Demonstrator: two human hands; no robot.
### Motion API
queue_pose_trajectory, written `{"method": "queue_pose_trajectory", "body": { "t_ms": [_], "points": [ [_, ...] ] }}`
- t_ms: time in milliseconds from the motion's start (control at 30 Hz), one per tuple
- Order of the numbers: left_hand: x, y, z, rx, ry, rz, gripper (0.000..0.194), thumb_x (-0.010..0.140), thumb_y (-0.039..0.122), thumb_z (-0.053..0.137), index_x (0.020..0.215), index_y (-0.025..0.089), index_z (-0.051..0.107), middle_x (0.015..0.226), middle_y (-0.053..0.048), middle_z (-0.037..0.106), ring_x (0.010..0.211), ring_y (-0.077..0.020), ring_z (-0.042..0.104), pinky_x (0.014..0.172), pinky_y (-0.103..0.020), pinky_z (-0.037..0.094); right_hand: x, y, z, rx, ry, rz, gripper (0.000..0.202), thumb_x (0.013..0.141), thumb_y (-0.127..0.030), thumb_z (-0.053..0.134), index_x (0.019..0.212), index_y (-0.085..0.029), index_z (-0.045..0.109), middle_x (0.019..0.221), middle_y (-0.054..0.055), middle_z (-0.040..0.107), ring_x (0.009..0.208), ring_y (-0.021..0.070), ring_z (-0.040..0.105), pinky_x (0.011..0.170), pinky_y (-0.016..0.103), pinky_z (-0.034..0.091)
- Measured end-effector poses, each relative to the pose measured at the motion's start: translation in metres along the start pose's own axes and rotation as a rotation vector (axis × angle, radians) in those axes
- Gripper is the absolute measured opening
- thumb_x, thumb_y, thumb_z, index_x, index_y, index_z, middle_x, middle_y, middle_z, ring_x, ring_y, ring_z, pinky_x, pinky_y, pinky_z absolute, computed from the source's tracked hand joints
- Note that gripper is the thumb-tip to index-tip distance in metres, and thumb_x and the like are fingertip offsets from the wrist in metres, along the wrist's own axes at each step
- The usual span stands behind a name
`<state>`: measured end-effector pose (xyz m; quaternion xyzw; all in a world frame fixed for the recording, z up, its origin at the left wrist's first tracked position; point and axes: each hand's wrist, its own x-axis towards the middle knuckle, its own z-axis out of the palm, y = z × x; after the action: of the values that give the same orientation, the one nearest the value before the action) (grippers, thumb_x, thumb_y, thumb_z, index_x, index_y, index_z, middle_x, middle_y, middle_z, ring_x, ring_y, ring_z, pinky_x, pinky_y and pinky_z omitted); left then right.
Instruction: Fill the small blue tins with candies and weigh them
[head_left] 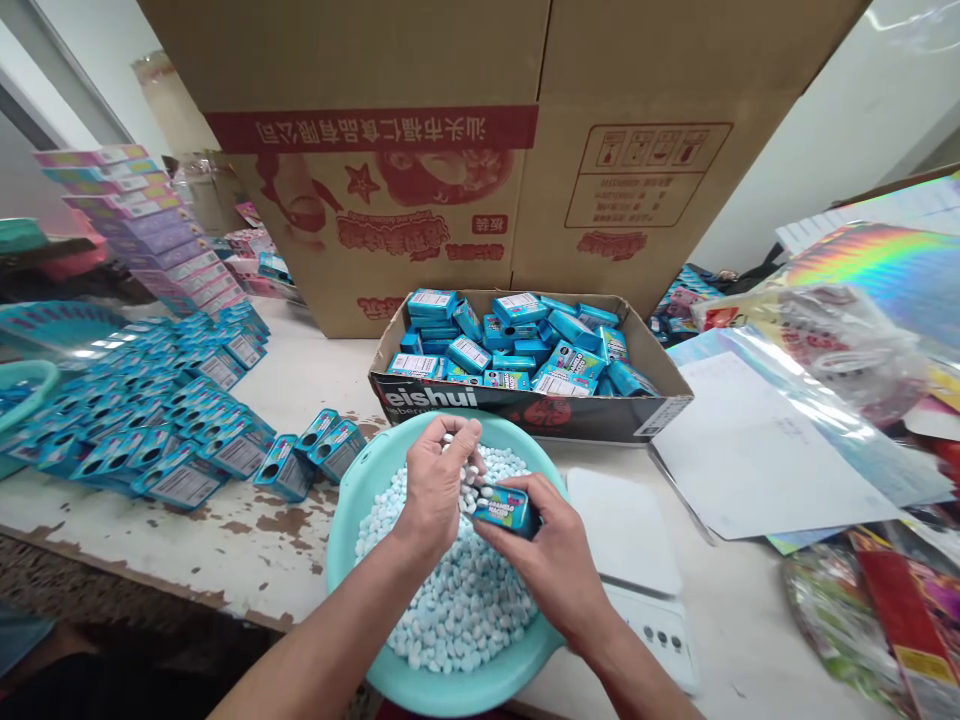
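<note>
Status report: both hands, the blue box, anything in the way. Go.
Right hand gripping blue box above basin. Left hand holding white candies at box's end. Nothing seen blocking either hand.

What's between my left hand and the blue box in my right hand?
Small white candies lie between your left hand and the blue box, as the head view shows.

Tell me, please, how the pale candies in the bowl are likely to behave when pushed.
Small, rounded and loose, the pale candies would probably roll over one another. The bowl, with its raised rim, should mostly contain them.
</note>
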<state>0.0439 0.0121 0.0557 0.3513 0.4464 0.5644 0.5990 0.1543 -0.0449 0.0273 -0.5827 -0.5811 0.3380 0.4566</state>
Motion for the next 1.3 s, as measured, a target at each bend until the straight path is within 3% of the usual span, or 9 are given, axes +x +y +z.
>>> {"method": "queue_pose_trajectory", "body": {
  "t_ms": [300,467,633,800,900,967,1067,1167,1300],
  "points": [
    [-0.004,0.005,0.004,-0.017,0.016,0.053,0.031,0.068,0.042,0.073,0.073,0.019,0.053,0.046,0.007,0.049,0.04,-0.0061,0.043,0.039,-0.015,0.032,-0.002,-0.001,0.0,0.072,-0.022,0.005,0.023,0.07,-0.027,0.073,0.09,-0.022,0.063,0.09,0.002,0.063,0.087,0.0227,0.06,0.079,0.034,0.046],
    [-0.004,0.006,0.004,-0.034,-0.067,0.029,0.03,0.071,0.042,0.072,0.071,0.019,0.052,0.043,0.009,0.041,0.035,-0.0051,0.036,0.033,-0.015,0.025,-0.004,0.0,0.0,0.111,-0.013,0.027,0.021,0.069,-0.025,0.072,0.088,-0.022,0.063,0.088,0.001,0.063,0.086,0.0223,0.06,0.078,0.034,0.046],
    [-0.008,0.01,0.007,-0.071,-0.08,0.054,0.028,0.072,0.038,0.071,0.07,0.018,0.051,0.047,0.009,0.042,0.038,-0.0052,0.04,0.034,-0.015,0.028,-0.005,0.004,0.003,0.213,0.044,0.061,0.028,0.066,-0.027,0.075,0.092,-0.021,0.064,0.091,0.002,0.064,0.088,0.023,0.06,0.082,0.035,0.046],
    [-0.002,0.016,-0.001,-0.071,-0.089,0.042,0.027,0.076,0.041,0.067,0.076,0.018,0.053,0.049,0.01,0.037,0.036,-0.0028,0.032,0.034,-0.014,0.019,-0.007,0.011,-0.006,0.399,0.042,0.128,0.033,0.063,-0.03,0.079,0.092,-0.022,0.065,0.088,0.001,0.066,0.081,0.0204,0.061,0.075,0.031,0.049],
    [0.004,0.009,-0.027,0.21,-0.116,0.08,0.023,0.079,0.043,0.06,0.081,0.021,0.055,0.057,0.007,0.047,0.044,-0.0071,0.045,0.04,-0.017,0.033,-0.012,0.017,-0.027,0.503,0.101,0.151,0.038,0.061,-0.033,0.081,0.093,-0.022,0.064,0.087,0.0,0.067,0.078,0.0186,0.062,0.07,0.028,0.05],
    [0.005,-0.005,-0.051,0.661,-0.285,0.094,0.019,0.076,0.039,0.063,0.086,0.023,0.062,0.077,0.0,0.063,0.074,-0.0169,0.062,0.063,-0.028,0.05,-0.015,0.024,-0.045,0.509,0.164,0.15,0.04,0.06,-0.033,0.083,0.094,-0.022,0.064,0.088,0.0,0.067,0.077,0.0182,0.062,0.07,0.028,0.051],
    [-0.001,-0.029,-0.082,1.218,-0.518,0.149,0.032,0.07,0.028,0.067,0.102,0.027,0.067,0.119,-0.005,0.064,0.121,-0.0305,0.049,0.104,-0.049,0.035,-0.017,0.039,-0.07,0.492,0.332,0.171,0.043,0.061,-0.037,0.082,0.097,-0.022,0.063,0.086,0.001,0.068,0.075,0.0178,0.062,0.067,0.028,0.052],
    [-0.006,-0.037,-0.093,1.329,-0.57,0.16,0.036,0.079,0.031,0.058,0.114,0.027,0.063,0.126,-0.005,0.062,0.12,-0.0281,0.051,0.106,-0.047,0.034,-0.015,0.061,-0.086,0.416,0.541,0.217,0.048,0.06,-0.044,0.08,0.098,-0.021,0.061,0.084,0.001,0.068,0.075,0.0189,0.061,0.067,0.029,0.052],
    [0.007,-0.013,-0.07,1.204,-0.502,0.221,0.029,0.085,0.039,0.05,0.105,0.026,0.066,0.111,-0.002,0.068,0.102,-0.0226,0.062,0.091,-0.035,0.047,-0.014,0.096,-0.088,0.242,0.589,0.333,0.055,0.055,-0.052,0.078,0.095,-0.018,0.061,0.082,0.003,0.066,0.078,0.0228,0.061,0.073,0.037,0.051]
  ]
}}
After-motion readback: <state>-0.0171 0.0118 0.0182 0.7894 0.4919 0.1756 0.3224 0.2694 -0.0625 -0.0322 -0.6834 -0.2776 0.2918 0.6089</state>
